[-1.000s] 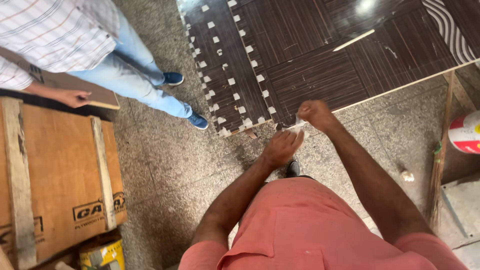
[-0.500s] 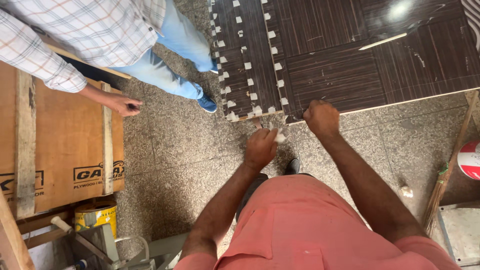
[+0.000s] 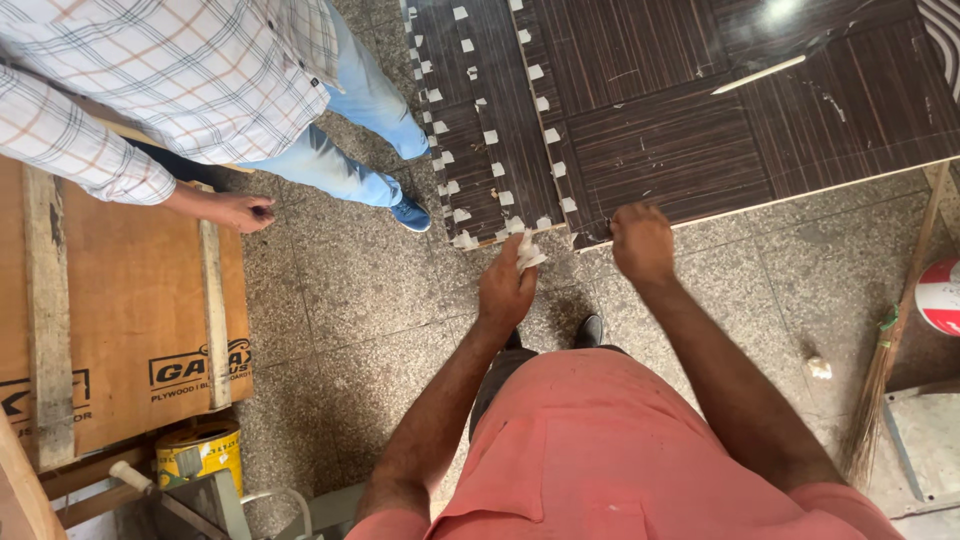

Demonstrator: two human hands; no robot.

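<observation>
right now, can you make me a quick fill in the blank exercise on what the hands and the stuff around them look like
1. The left hand holds a crumpled wad of ____ tape.
2. The right hand is closed at the edge of the dark ____ panel, whose seams carry small white tape pieces.
3. By the plywood crate at the lower left stands a ____ tin can.
4. Another person's hand rests at the crate's edge, in a ____ shirt sleeve.

Missing words: white; wood-grain; yellow; checked
</observation>
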